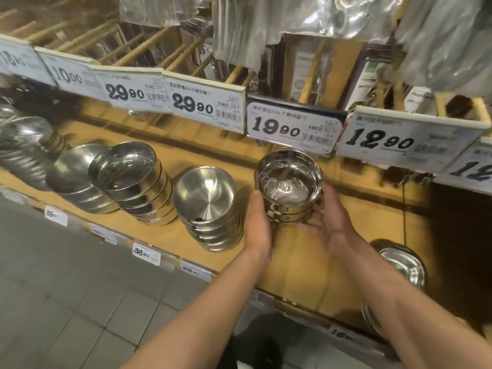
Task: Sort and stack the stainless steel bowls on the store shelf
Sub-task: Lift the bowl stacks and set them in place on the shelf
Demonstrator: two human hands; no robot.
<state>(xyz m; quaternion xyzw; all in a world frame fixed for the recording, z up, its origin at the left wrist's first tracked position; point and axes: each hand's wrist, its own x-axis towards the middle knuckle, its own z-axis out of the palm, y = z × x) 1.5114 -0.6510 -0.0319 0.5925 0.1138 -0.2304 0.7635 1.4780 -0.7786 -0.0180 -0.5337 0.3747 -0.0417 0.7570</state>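
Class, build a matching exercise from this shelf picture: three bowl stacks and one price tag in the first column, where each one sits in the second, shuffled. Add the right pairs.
Column one
1. shiny stack
2. brushed stack
3. leaning stack
4. 19.90 tag

Column two
A. on the shelf, just left of the left hand
B. on the rail above the held bowls
C. between the left hand and the right hand
D. left of the brushed stack, tilted

Pairs: 1-C, 2-A, 3-D, 4-B

Far-left bowl stack [24,150] blurred, cut by frame edge.
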